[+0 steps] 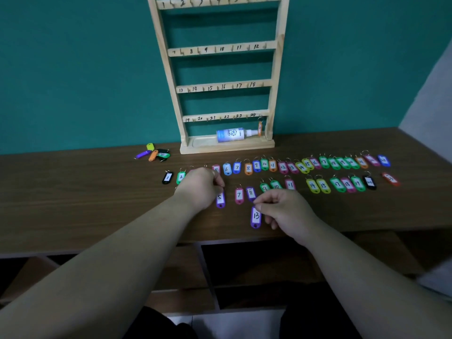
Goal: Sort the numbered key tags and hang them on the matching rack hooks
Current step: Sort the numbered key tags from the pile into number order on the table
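Left hand (198, 188) is curled, thumb and forefinger pinching the top end of purple tag 5 (220, 199). Right hand (287, 211) pinches the ring end of purple tag 13 (255, 216), other fingers loosely curled. Both tags lie flat on my counter (73, 192). Pink tag 7 (239, 195) sits between my hands. Two rows of numbered tags (322, 162) run from 10 to 2 o'clock. Wooden rack (227, 148) stands at 12 o'clock, orange tag (260, 128) on its hook 24, spray bottle (231, 135) lying in its base. Loose tag heap (154, 154) at 11 o'clock.
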